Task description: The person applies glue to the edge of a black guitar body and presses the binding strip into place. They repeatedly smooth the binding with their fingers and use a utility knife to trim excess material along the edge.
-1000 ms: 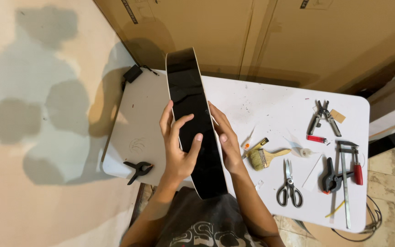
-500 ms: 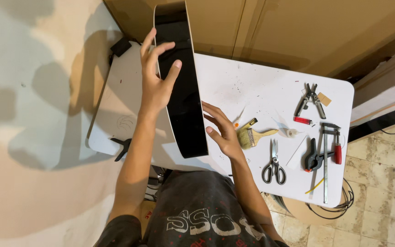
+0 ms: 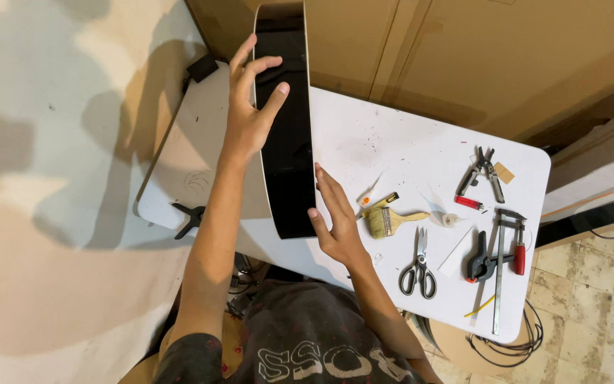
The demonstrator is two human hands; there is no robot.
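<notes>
Hidden: black panel (image 3: 287,135) top cut off by the frame, its far end unclear | Hands: my left hand (image 3: 249,114) has fingers spread flat on the panel's upper face, gripping nothing; right hand (image 3: 335,220) open against its lower right edge | Count: one paintbrush (image 3: 389,219), one scissors (image 3: 418,267), one bar clamp (image 3: 500,263) (pliers beyond) | Surface: white desk (image 3: 364,142), cardboard behind, plaster wall left

Bare white table (image 3: 385,146) lies open between the tall black panel (image 3: 286,135) and the tools at the right. There the paintbrush (image 3: 391,219), scissors (image 3: 418,267), pliers (image 3: 483,171) and bar clamp (image 3: 500,267) crowd the surface. Cardboard (image 3: 421,50) walls off the far edge.
</notes>
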